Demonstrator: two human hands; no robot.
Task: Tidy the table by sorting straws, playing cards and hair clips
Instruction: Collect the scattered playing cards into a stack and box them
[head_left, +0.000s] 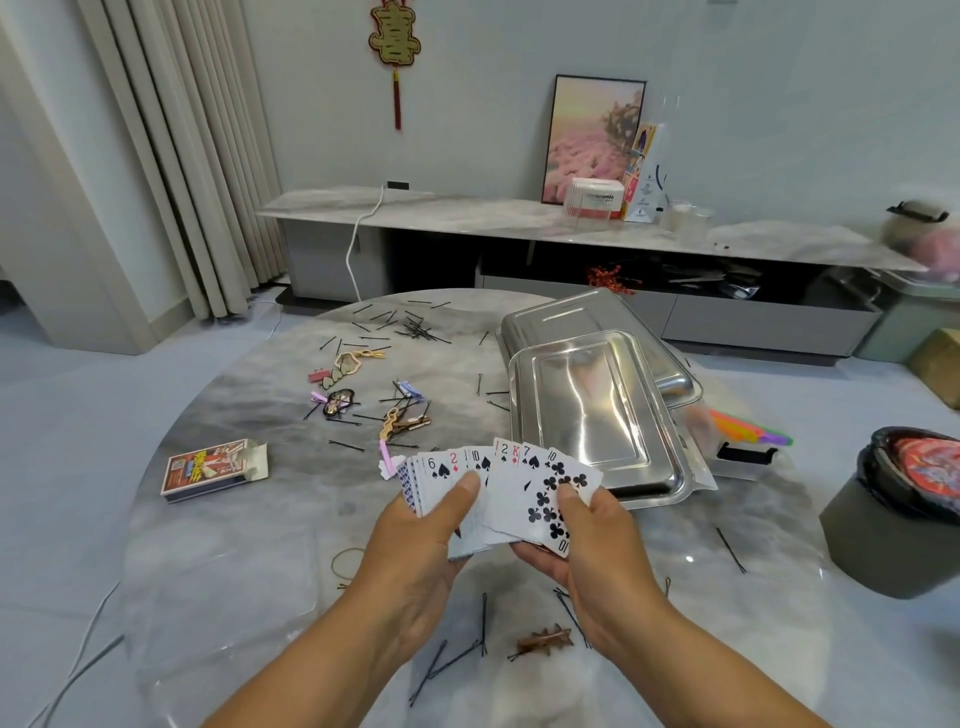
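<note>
A: What do the hands have hold of?

B: Both hold 1 fanned spread of playing cards (498, 488) above the near middle of the round marble table (249, 561). The left hand (415, 545) curls its fingers under the spread, thumb pressed on the faces. The right hand (587, 540) cups the spread from below, thumb pinching down on the 10 of clubs at the front.

A: Which cards show?

B: A 6 of spades, a red 2, a 10 of spades, another 2, a red K, a 7 of spades, then that 10 of clubs.

A: And the other things to sort?

B: The card box (213, 470) lies open on the left of the table. Decorative hair clips (358, 395) are scattered beyond the cards, with black bobby pins (415, 330) heaped at the far edge and more loose near the person. A brown leaf-shaped clip (545, 640) lies between the forearms. The coloured straws (748, 428) lie in a clear bag at the right, just beside 2 overlapping steel trays (597, 415).

A: Anything else?

B: A dark bin (893, 530) stands right of the table.
</note>
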